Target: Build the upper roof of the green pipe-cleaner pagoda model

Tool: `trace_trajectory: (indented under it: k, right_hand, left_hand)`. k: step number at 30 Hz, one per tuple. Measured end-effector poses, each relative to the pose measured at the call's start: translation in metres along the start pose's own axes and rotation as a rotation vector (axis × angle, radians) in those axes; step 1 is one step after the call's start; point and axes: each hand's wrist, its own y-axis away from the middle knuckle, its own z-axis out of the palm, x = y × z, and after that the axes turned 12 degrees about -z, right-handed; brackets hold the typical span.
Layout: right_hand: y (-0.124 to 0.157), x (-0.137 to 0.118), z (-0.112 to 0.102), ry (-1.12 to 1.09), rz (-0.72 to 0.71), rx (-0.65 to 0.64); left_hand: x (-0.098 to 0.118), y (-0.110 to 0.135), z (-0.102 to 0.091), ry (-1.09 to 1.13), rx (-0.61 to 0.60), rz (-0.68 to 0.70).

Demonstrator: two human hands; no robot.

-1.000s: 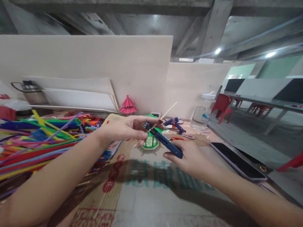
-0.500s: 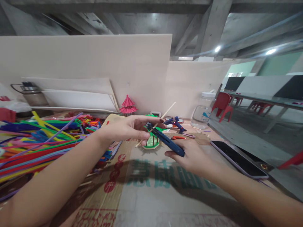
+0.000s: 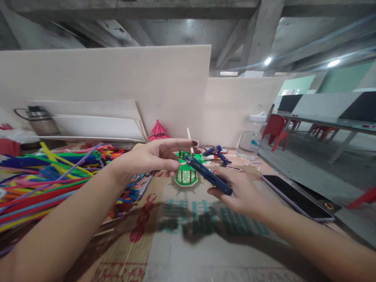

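Note:
My left hand (image 3: 157, 156) pinches a thin pale wooden stick (image 3: 188, 135) above the cardboard. One length stands nearly upright at the fingertips, and a short pale end shows by the thumb; whether they are still joined I cannot tell. Closed around dark blue pliers (image 3: 210, 176), my right hand (image 3: 237, 192) holds their jaws against or close to the stick between the left fingers. Just behind the jaws is a small green model pavilion (image 3: 186, 178) with brown posts on an octagonal base, partly hidden by the left fingers and pliers.
Colourful pipe cleaners (image 3: 58, 184) pile up on the left. A pink pleated model roof (image 3: 158, 129), blue glue gun (image 3: 217, 152) and clear plastic bottle (image 3: 251, 137) stand behind. A phone (image 3: 296, 197) lies right on the table, which carries a printed cardboard sheet (image 3: 182, 250).
The stick's upper length has swung from a rightward slant to nearly upright, and its lower end no longer sticks out below the left thumb. The pliers have shifted slightly right and down.

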Motion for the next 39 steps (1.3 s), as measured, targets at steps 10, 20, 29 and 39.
trace_trajectory:
  k: [10, 20, 29, 39]
  right_hand:
    - [-0.007, 0.046, -0.048, -0.236, 0.278, 0.518]
    - [-0.013, 0.010, -0.029, -0.890, 0.200, 0.673]
    - [-0.007, -0.003, -0.019, -1.032, 0.190, 0.724]
    - [-0.003, 0.027, -0.048, -0.690, 0.121, 0.591]
  left_hand:
    - [0.010, 0.002, -0.012, -0.095, 0.213, 0.115]
    - [-0.018, -0.023, 0.075, -0.240, 0.199, -0.089]
    - [-0.025, -0.028, 0.092, -0.022, 0.158, -0.056]
    - [-0.013, -0.021, 0.073, -0.085, 0.295, 0.061]
